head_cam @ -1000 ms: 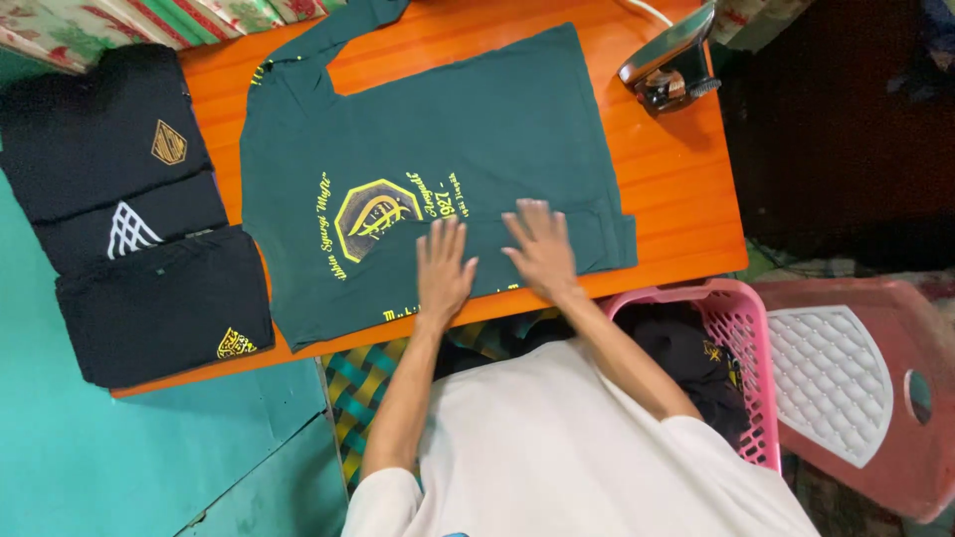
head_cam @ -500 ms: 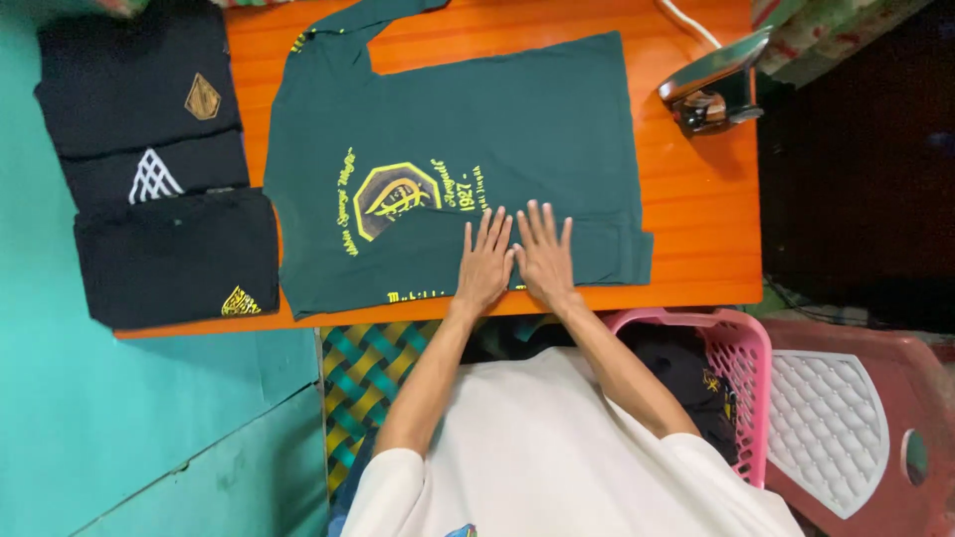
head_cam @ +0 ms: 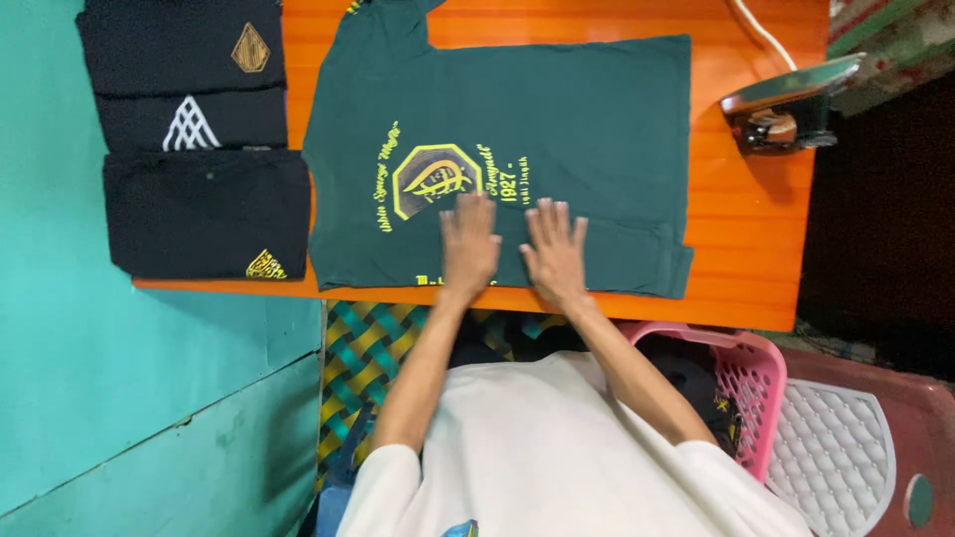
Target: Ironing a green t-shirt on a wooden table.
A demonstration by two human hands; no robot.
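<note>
Starting at the far left there's a stack of folded black shirts (head_cam: 199,139) sitting on the left end of the orange tabletop (head_cam: 756,229), each showing a small gold or white print. Just beside them, the dark green t-shirt (head_cam: 577,119) is spread flat across the middle of the tabletop, yellow hexagon print facing up, near hem lying along the tabletop's front edge. The left hand (head_cam: 468,244) is pressed flat on the cloth right below the print, fingers straight, no grip on anything, just palm down. The right hand (head_cam: 555,251) is just beside it, same deal: spread open, flat on the fabric, holding nothing. I'd say the shirt is light, soft and floppy, so it'll bunch or slide if you drag it; better to pinch it at the hem or shoulder seams than grab the middle. Further right, an iron (head_cam: 791,104) stands on its heel near the tabletop's far right corner, cord trailing off, well apart from the hands. Below that, a pink laundry basket (head_cam: 746,378) holds dark clothes.
</note>
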